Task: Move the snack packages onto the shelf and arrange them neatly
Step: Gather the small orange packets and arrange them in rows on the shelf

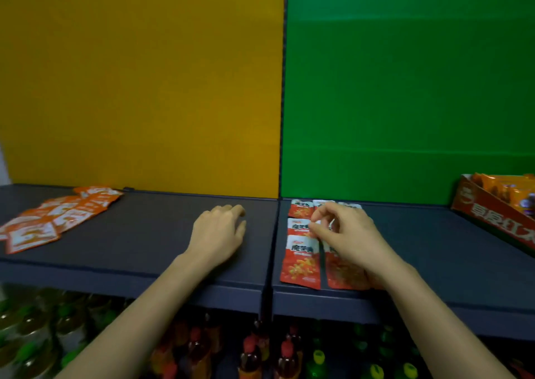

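Several red-and-white snack packages (301, 260) lie flat in rows on the dark shelf (463, 248), just right of the seam between the two shelf boards. My right hand (344, 234) hovers over them and pinches the edge of one package in the middle row between thumb and fingers. My left hand (220, 231) rests on the bare shelf left of the seam, fingers loosely curled, holding nothing. A loose overlapping spread of orange-and-white packages (55, 219) lies at the far left of the shelf.
An open red carton (492, 216) of orange snack bags stands at the right edge of the shelf. Behind the shelf rise a yellow panel (144, 89) and a green panel (405, 89). Bottles (252, 355) fill the lower shelf.
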`<state>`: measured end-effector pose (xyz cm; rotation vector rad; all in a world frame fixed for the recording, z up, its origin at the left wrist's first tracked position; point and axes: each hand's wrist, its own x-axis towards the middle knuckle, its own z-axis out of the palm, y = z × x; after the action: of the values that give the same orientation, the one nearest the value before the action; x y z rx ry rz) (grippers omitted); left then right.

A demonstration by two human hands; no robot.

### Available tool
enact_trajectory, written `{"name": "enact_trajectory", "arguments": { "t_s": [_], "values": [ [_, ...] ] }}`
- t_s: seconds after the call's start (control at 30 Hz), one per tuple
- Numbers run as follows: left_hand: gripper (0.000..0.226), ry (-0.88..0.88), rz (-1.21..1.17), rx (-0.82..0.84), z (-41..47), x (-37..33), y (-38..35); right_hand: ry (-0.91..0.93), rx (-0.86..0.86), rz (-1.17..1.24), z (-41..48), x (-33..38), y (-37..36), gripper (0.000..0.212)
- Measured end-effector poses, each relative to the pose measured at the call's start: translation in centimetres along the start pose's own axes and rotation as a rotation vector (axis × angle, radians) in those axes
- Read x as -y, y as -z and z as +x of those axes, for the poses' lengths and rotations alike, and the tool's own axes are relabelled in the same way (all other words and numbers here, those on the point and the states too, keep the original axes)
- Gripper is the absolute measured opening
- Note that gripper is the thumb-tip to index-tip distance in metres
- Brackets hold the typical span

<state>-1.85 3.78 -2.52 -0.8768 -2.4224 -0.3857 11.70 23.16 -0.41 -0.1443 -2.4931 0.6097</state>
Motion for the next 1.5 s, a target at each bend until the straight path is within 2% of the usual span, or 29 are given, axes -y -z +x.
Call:
{"name": "enact_trajectory", "arguments": {
  "t_s": [0.2, 0.53, 0.77, 0.87, 1.07, 1.2, 1.4, 1.5],
  "values": [
    [0.029, 0.122, 0.030, -0.006, -3.3, 8.2, 2.8, 0.179, 0.153, 0.030, 2.7, 7.9, -6.5, 0.012],
    [0.026, 0.275, 0.101, -0.018, -9.6, 24.5, 7.0, 0.194, 0.307, 0.104, 5.6, 21.1, -18.5, 0.013],
    [0.029, 0.278, 0.122, -0.072, -12.3, 33.5, 7.4, 0.137, 0.322, 0.098, 7.7, 28.3, -26.2, 0.010],
    [0.036, 0.302, 0.119, -0.066, -12.6, 36.4, 7.6, 0.086, 0.327, 0.097, 8.7, 30.6, -28.7, 0.022],
    [0.048, 0.402, 0.063, 0.062, -12.0, 40.7, 7.5, 0.014, 0.314, -0.012, 11.4, 33.6, -32.6, 0.068],
    [0.052, 0.438, -0.047, 0.124, -10.5, 41.8, 6.9, -0.030, 0.388, -0.061, 13.1, 35.0, -35.0, 0.097],
    [0.065, 0.526, -0.135, 0.172, -7.3, 42.7, 5.9, -0.018, 0.450, -0.182, 15.0, 33.5, -36.4, 0.093],
    [0.084, 0.587, -0.143, 0.155, -5.6, 43.1, 5.1, -0.111, 0.441, -0.202, 16.1, 32.4, -36.5, 0.092]
  ]
}}
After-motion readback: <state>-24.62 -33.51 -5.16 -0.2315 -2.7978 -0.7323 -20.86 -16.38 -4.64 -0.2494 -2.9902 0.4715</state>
